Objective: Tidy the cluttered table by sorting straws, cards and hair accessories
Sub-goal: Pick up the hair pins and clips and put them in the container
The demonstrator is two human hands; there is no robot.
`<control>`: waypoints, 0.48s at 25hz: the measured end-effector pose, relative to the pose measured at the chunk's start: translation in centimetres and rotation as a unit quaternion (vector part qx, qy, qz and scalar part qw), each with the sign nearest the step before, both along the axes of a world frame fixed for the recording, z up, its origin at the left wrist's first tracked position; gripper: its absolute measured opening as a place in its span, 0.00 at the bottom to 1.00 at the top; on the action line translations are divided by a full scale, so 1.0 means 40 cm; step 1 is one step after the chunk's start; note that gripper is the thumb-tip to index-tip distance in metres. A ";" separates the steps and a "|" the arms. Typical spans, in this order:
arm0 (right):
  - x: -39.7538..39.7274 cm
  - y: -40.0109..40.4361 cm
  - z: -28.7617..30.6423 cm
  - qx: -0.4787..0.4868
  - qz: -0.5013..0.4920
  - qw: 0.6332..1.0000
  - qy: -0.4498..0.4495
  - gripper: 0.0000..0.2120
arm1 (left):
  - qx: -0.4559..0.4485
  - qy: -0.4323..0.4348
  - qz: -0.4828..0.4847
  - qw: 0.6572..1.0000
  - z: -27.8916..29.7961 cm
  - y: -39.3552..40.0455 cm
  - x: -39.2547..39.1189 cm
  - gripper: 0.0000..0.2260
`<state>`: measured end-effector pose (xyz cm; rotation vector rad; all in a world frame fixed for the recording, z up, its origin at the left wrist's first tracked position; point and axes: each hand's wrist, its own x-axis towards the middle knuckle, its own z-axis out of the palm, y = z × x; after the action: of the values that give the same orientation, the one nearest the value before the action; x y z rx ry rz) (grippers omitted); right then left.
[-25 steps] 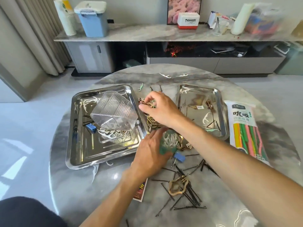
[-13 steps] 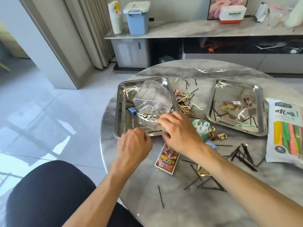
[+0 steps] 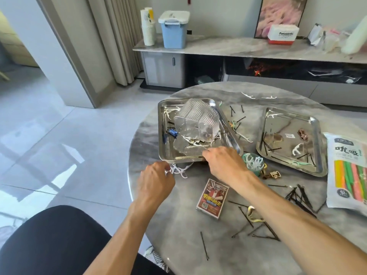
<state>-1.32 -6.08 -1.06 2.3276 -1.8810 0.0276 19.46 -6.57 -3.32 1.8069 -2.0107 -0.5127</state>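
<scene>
I judge I'm clearing white floss picks (image 3: 178, 170) from the bench (image 3: 178, 225) beside the left tray (image 3: 164, 143); left hand (image 3: 155, 180) fingers curl onto them; right hand (image 3: 223, 163) rests at the tray's rim, its grip hidden; next, lift them into a tray.

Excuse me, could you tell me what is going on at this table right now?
A person is tidying a cluttered round table. Their left hand touches white floss picks beside the near rim of the left steel tray, while the right hand reaches over that rim. A card box, loose hairpins and a straw pack lie unsorted.
</scene>
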 end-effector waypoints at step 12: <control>-0.107 0.023 0.000 -0.002 -0.059 0.998 0.021 0.11 | -0.013 -0.017 -0.113 0.993 -0.079 -0.025 -0.062 0.13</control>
<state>-5.60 -5.16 -1.05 2.1924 -1.9923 -0.0302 16.98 -7.56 -6.46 1.5926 -2.2480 -0.5207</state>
